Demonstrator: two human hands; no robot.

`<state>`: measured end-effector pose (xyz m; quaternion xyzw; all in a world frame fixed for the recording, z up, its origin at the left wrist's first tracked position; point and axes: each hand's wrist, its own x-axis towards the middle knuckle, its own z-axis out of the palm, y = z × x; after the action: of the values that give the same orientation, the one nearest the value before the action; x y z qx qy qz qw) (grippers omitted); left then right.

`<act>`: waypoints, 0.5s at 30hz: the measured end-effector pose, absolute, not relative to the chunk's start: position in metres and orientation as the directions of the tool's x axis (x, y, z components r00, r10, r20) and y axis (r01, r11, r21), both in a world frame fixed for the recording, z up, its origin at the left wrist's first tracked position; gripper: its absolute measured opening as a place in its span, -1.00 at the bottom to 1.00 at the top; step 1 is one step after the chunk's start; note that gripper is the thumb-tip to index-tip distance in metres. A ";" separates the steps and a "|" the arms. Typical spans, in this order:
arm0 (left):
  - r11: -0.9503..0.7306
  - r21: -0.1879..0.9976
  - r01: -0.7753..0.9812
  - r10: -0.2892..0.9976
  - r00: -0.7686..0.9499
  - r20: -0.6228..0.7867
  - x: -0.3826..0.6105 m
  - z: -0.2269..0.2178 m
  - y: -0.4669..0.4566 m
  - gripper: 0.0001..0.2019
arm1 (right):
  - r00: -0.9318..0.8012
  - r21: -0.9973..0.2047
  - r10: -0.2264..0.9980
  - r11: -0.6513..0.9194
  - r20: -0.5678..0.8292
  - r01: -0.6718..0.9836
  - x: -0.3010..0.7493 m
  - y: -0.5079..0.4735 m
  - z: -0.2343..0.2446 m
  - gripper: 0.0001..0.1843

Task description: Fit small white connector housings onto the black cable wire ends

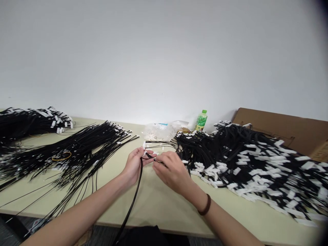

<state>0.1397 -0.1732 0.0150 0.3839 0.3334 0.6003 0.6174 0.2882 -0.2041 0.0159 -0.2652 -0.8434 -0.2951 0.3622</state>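
Note:
Over the middle of the table, my left hand [134, 163] pinches a small white connector [145, 153] at the end of a black cable [137, 189]. That cable hangs from the hand down past the table's front edge. Close beside it, my right hand [172, 169] has its fingers closed round several thin black wires [151, 156] that run toward the left fingertips. Whether the wires enter the white connector is too small to tell. Behind the hands, more black wires with white ends [160, 142] lie on the table.
A large heap of black cables with white tags [246, 164] covers the right side. Bundles of black cables [84, 147] spread over the left, some overhanging the front edge. At the back are a clear plastic bag [156, 131], a green-capped bottle [201, 121] and a cardboard box [276, 128].

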 end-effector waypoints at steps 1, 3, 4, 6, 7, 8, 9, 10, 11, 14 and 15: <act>-0.005 0.875 -0.485 0.997 0.069 0.044 0.140 0.015 -0.174 -0.81 | -0.638 0.335 0.216 0.704 0.739 0.627 0.284 -0.205 0.014 -0.89; 0.017 0.877 -0.480 0.994 0.101 0.036 0.141 0.016 -0.175 -0.80 | -0.672 0.375 0.199 0.701 0.713 0.606 0.278 -0.206 0.010 -0.86; 0.027 0.878 -0.478 0.992 0.119 0.035 0.141 0.016 -0.176 -0.81 | -0.674 0.388 0.199 0.688 0.712 0.614 0.276 -0.205 0.008 -0.85; 0.032 0.878 -0.478 0.988 0.148 0.044 0.142 0.016 -0.177 -0.81 | -0.673 0.409 0.203 0.659 0.711 0.631 0.272 -0.204 0.003 -0.83; 0.031 0.878 -0.478 0.986 0.157 0.051 0.143 0.016 -0.177 -0.81 | -0.671 0.417 0.202 0.647 0.713 0.638 0.271 -0.203 0.002 -0.83; 0.031 0.878 -0.477 0.985 0.166 0.055 0.143 0.015 -0.178 -0.81 | -0.669 0.424 0.197 0.638 0.717 0.642 0.270 -0.202 0.001 -0.83; 0.031 0.879 -0.476 0.983 0.173 0.059 0.143 0.015 -0.178 -0.81 | -0.666 0.430 0.189 0.632 0.722 0.645 0.269 -0.201 0.000 -0.83; 0.031 0.880 -0.475 0.982 0.178 0.061 0.143 0.014 -0.178 -0.81 | -0.662 0.434 0.177 0.628 0.728 0.646 0.269 -0.201 0.000 -0.83; 0.033 0.880 -0.474 0.982 0.180 0.061 0.143 0.013 -0.178 -0.81 | -0.659 0.438 0.164 0.627 0.734 0.644 0.268 -0.200 -0.001 -0.83; 0.039 0.878 -0.476 0.981 0.185 0.056 0.144 0.012 -0.177 -0.82 | -0.653 0.450 0.126 0.626 0.747 0.636 0.268 -0.199 0.000 -0.83; 0.042 0.879 -0.476 0.981 0.186 0.054 0.144 0.011 -0.177 -0.82 | -0.651 0.453 0.119 0.624 0.750 0.636 0.268 -0.199 0.000 -0.83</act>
<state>0.1436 -0.1767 0.0111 0.4091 0.3087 0.5583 0.6524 0.2679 -0.1988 -0.0003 -0.2274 -0.8303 -0.3689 0.3503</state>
